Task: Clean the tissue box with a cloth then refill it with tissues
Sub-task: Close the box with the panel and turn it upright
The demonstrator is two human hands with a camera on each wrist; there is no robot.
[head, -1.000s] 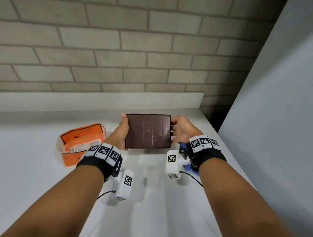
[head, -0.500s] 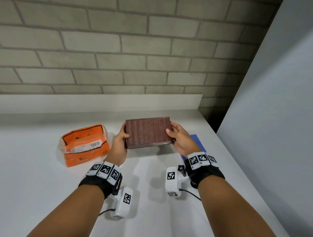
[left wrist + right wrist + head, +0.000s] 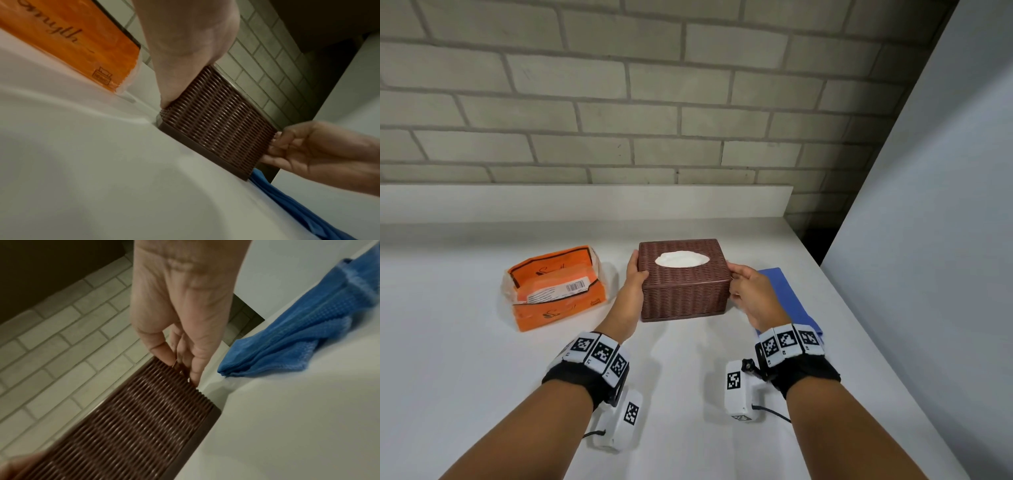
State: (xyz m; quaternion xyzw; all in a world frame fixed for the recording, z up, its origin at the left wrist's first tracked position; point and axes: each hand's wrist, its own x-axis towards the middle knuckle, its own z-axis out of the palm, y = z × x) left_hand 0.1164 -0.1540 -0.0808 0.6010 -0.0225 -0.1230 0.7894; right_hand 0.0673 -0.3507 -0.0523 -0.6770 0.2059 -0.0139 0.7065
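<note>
Now turned upright, tissue box (image 3: 683, 284) on table (image 3: 465, 359), both hands' fingers gripping its side edges

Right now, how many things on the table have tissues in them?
2. The brown tissue box, held between both hands in the middle, shows white tissue through its top hole. The orange tissue pack lies to its left. None seem hidden.

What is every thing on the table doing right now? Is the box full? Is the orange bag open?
tissue box: upright on the table, white tissue showing in its top slot.
left hand: holds the box's left side.
right hand: fingertips on the box's right side.
orange tissue pack: lying left of the box, wrapper looks opened.
blue cloth: lying crumpled right of the box, unheld.
</note>
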